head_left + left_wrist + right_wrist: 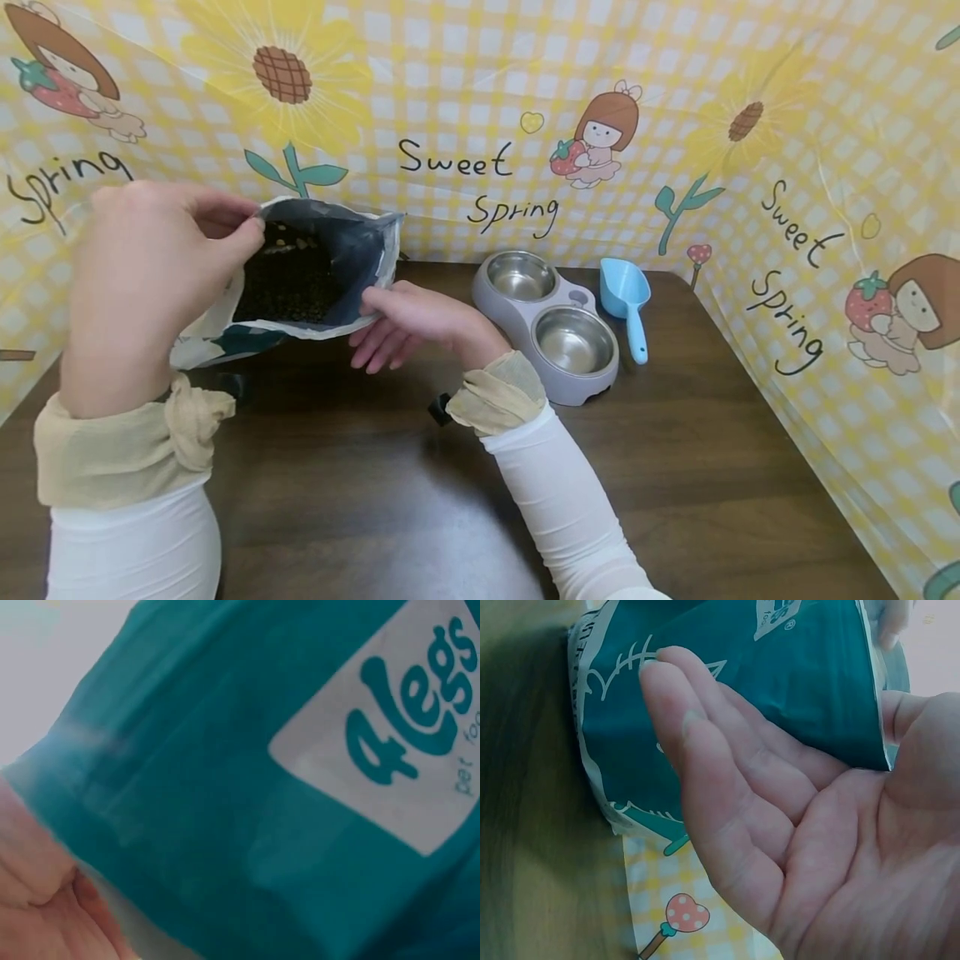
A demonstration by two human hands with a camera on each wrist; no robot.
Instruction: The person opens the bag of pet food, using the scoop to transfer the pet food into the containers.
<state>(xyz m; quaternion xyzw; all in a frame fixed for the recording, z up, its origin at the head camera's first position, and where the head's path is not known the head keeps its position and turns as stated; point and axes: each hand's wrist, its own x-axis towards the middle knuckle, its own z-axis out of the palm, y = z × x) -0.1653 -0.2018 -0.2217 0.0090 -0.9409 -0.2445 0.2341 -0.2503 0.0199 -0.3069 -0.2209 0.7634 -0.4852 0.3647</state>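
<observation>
A teal pet food bag (358, 258) with a silvery lining is held up over the left part of the table, its mouth spread wide. Small dark kibble (288, 287) shows inside, with a few paler pieces near the far edge. My left hand (142, 275) pinches the left rim between thumb and fingers. At the right corner, my right hand (420, 321) has its thumb over the rim and its other fingers stretched along the outside. The right wrist view shows those fingers (735, 772) against the teal front. White lettering panel (390, 727) fills part of the left wrist view.
A grey double feeder (510, 312) with two steel bowls stands at the back, right of the bag. Beside it lies a light blue scoop (625, 292), handle toward me. Yellow checked cloth (450, 100) walls the back and sides of the brown wooden table (712, 467).
</observation>
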